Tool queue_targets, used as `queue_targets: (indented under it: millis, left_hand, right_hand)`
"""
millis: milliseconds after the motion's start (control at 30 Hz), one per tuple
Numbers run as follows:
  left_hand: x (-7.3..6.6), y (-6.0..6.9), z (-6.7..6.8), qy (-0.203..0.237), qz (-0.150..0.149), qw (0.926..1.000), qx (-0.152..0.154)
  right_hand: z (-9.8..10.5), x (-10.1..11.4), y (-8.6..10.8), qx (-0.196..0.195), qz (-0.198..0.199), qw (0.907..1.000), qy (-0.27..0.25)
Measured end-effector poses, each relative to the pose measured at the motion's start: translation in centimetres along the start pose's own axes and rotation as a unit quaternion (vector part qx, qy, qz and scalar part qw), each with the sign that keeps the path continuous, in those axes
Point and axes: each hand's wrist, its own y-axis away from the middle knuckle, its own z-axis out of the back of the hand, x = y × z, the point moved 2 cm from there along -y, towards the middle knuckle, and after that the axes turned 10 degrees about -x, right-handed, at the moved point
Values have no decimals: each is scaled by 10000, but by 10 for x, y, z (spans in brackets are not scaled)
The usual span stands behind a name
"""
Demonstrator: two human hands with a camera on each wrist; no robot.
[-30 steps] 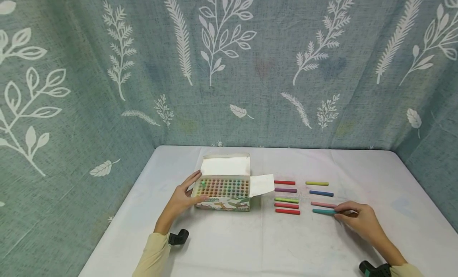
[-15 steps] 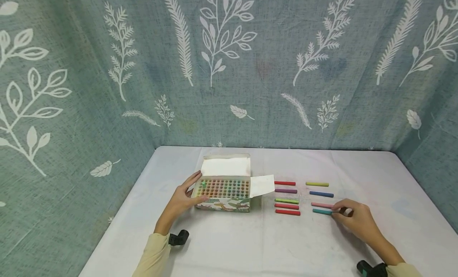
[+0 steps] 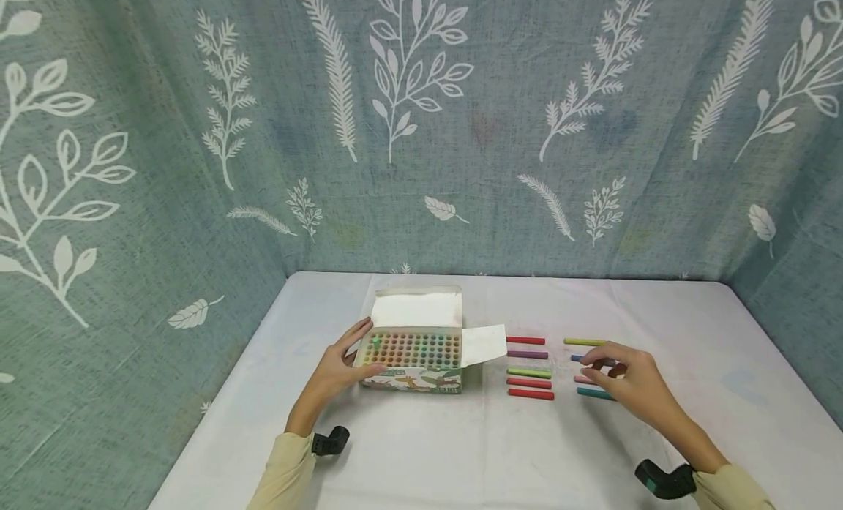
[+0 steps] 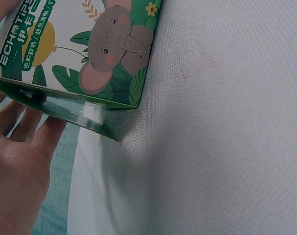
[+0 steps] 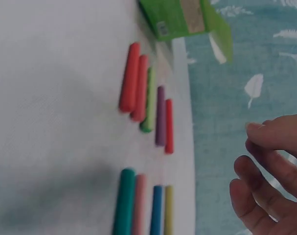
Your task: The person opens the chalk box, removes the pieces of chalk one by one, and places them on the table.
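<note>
My left hand point(image 3: 334, 369) holds the left end of an open cardboard chalk box point(image 3: 415, 380), thumb at the front edge and fingers at the back. In the left wrist view, fingers point(image 4: 48, 137) lie behind its side flap. Rows of round holes fill the box top; a green stick end point(image 3: 376, 342) shows at back left. My right hand point(image 3: 632, 378) hovers over the right column of chalk sticks, fingers loosely bent and holding nothing. It partly covers the blue point(image 3: 576, 358), pink point(image 3: 582, 379) and teal point(image 3: 595, 394) sticks; a yellow one point(image 3: 582, 342) lies behind.
Left of that column lie two red sticks point(image 3: 525, 340) point(image 3: 530, 394), a pinkish-red one point(image 3: 529, 383), a purple one point(image 3: 527, 355) and a green one point(image 3: 529, 373). The box's right flap point(image 3: 484, 345) sticks out beside them. A leaf-patterned curtain point(image 3: 494, 225) borders the white table point(image 3: 461, 451).
My right hand has let go of the teal stick, risen, and moved left and back over the right column. The left hand stays on the box.
</note>
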Motion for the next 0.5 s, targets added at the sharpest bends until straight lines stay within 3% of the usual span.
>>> queue_targets:
  millis: [500]
  left_hand:
    - [3,-2,1,31,-112,9999,42]
  right_hand:
    - [-31,54,-40,198,717,9951,-658]
